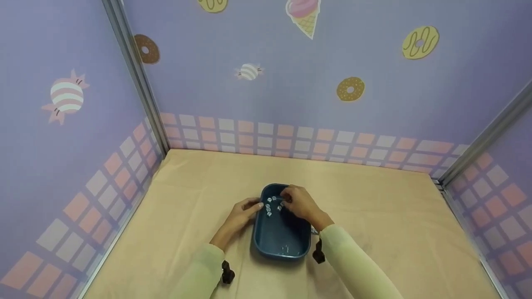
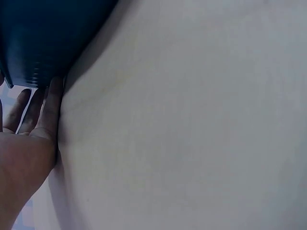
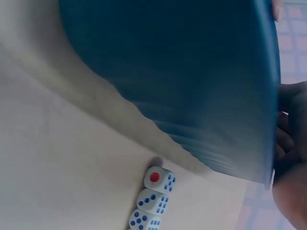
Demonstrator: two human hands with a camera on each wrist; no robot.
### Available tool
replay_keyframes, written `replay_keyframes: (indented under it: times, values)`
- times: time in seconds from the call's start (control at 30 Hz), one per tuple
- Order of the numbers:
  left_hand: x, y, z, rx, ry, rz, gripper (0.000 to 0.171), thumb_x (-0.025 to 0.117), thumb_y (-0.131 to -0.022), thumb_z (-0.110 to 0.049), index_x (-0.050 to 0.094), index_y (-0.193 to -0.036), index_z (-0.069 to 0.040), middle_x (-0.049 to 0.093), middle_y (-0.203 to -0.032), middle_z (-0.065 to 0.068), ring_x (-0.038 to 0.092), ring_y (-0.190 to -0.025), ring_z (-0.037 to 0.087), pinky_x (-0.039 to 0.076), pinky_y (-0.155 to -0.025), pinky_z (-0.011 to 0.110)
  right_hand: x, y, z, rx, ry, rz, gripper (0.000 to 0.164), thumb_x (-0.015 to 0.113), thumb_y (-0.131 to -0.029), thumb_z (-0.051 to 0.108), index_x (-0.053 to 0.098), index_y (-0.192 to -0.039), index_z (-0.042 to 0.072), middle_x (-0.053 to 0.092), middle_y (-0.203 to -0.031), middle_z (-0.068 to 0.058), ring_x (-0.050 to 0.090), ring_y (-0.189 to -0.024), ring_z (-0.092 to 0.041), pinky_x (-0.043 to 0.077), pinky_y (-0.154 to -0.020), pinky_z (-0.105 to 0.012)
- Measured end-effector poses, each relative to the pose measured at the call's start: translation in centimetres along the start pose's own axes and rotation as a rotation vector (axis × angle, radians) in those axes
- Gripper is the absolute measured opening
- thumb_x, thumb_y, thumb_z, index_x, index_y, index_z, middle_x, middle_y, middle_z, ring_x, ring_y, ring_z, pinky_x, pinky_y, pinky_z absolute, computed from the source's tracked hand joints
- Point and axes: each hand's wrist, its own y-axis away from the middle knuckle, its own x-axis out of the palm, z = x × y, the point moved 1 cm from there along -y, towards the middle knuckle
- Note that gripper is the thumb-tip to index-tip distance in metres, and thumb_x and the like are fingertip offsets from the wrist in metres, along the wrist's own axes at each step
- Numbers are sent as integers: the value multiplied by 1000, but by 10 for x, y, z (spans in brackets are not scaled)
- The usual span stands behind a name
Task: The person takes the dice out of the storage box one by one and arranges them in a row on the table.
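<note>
A deep blue plastic tray [image 1: 282,238] with rounded corners stands on the cloth, several small white dice [image 1: 268,207] scattered at its far end. My left hand [image 1: 241,214] holds the tray's left side, thumb at the rim and fingers along the outer wall. In the left wrist view those fingers [image 2: 50,110] lie against the tray's underside edge. My right hand [image 1: 302,203] reaches over the right rim, fingers bent down among the dice. Its fingertips are largely hidden, and I cannot tell whether they pinch a die. From the right wrist, the tray wall [image 3: 182,86] partly covers this hand [image 3: 292,139].
Outside the tray, by its right wall, white dice [image 3: 156,201] stand in a touching row on the cloth, mostly covered by my right wrist in the head view. A beige cloth [image 1: 386,216] covers the table. Purple patterned panels [image 1: 266,95] enclose its back and sides.
</note>
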Motion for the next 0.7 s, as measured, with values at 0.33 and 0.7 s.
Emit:
replay_keyframes:
  times: [0.33, 0.7]
  values:
    - [-4, 2, 2, -5, -16, -4, 59, 71, -104, -35, 57, -150, -2, 59, -148, 19, 63, -128, 30, 57, -101, 39, 12, 4, 3, 17, 100, -7, 19, 81, -94, 9, 77, -111, 0, 69, -104, -8, 68, -95, -23, 59, -90, -43]
    - [0, 1, 1, 25, -62, 11, 56, 66, -107, -33, 55, -153, -4, 54, -155, 20, 61, -133, 34, 57, -102, 42, 17, 7, -1, 32, 230, -11, 16, 78, -98, 15, 80, -113, 9, 70, -103, -3, 69, -96, -21, 59, -94, -44]
